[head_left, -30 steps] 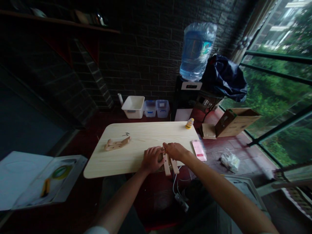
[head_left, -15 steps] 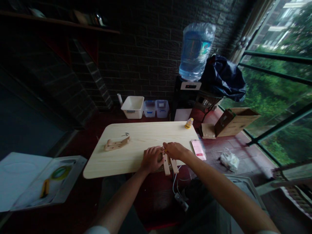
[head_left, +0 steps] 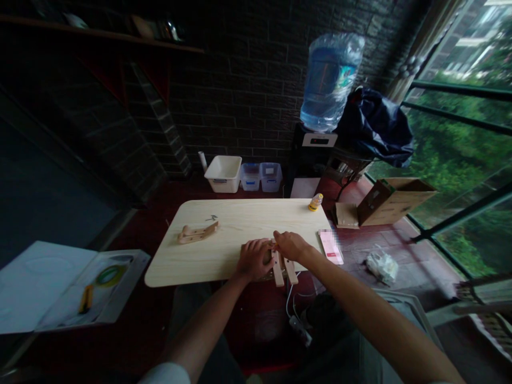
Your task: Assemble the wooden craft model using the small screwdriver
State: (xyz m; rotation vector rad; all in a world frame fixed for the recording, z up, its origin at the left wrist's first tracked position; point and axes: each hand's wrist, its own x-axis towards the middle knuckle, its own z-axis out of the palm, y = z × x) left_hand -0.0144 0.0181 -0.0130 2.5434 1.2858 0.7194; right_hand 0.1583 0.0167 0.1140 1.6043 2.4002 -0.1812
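The left hand (head_left: 253, 260) clamps the wooden piece (head_left: 277, 271) just to its right; firm bracing should help the right hand (head_left: 290, 246) at the piece's far end, its grip too hidden to tell.

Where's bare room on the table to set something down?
Table: back stretch between the small dark bits and yellow-based bottle; also the patch between the wooden frame and left hand, running to the near edge. Crowded: near edge toward the right, where left hand, right hand and wooden slats bunch up; phone at the right edge.
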